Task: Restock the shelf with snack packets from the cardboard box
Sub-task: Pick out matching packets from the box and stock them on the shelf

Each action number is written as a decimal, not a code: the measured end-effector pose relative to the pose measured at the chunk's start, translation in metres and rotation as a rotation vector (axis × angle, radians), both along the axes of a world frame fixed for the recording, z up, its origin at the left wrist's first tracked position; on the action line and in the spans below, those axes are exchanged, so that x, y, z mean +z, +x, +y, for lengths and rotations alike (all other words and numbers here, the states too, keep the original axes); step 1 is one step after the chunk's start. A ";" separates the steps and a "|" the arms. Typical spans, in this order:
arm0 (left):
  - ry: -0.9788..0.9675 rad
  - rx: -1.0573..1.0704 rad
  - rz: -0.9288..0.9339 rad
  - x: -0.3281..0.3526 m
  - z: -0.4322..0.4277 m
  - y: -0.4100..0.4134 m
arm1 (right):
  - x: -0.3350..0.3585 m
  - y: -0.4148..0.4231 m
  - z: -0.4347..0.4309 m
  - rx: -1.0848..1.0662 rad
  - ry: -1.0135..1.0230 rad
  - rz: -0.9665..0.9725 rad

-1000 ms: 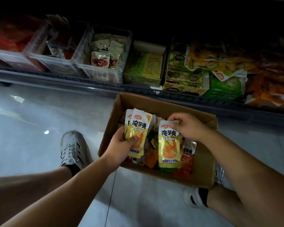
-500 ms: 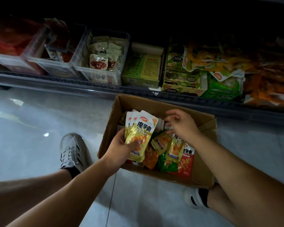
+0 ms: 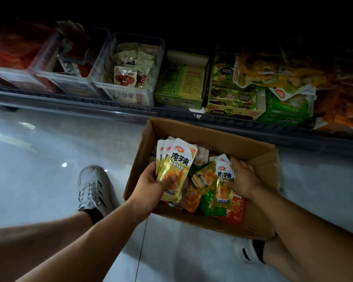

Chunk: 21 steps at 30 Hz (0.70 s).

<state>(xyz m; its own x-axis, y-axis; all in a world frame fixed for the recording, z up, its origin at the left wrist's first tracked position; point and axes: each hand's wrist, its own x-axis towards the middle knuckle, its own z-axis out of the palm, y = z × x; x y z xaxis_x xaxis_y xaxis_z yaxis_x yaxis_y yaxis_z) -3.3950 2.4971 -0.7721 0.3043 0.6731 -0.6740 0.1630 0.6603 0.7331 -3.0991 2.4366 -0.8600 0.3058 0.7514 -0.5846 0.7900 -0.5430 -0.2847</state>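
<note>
Our left hand [image 3: 149, 186] grips a fan of yellow foil snack packets [image 3: 176, 163]. Our right hand [image 3: 244, 178] pinches a single yellow packet [image 3: 222, 182] in the brown cardboard box [image 3: 222, 137]. Adding it may spill the fan.

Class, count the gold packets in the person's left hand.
3, fanned in the left hand over the cardboard box: the front packet, the middle packet and the rear packet peeking out leftward. More may hide behind.

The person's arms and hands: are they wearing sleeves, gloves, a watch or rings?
No. The left hand and right hand are bare, with no gloves, and I can see no rings. The left forearm and right forearm are bare too: no sleeve reaches into view, and neither wrist shows a watch or band.
</note>
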 end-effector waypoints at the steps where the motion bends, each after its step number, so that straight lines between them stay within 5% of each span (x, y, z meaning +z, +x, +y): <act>1: -0.001 0.002 0.003 0.000 0.000 -0.001 | -0.001 0.001 0.001 0.026 -0.012 -0.005; 11: 0.013 -0.015 0.020 -0.002 -0.001 -0.001 | -0.004 -0.006 -0.003 0.155 0.058 -0.114; 15: 0.015 0.002 0.025 -0.004 0.000 0.001 | 0.022 -0.016 0.008 0.040 0.110 0.140; 21: 0.057 -0.015 0.064 0.006 -0.002 0.007 | 0.097 -0.037 0.034 -0.097 0.383 0.260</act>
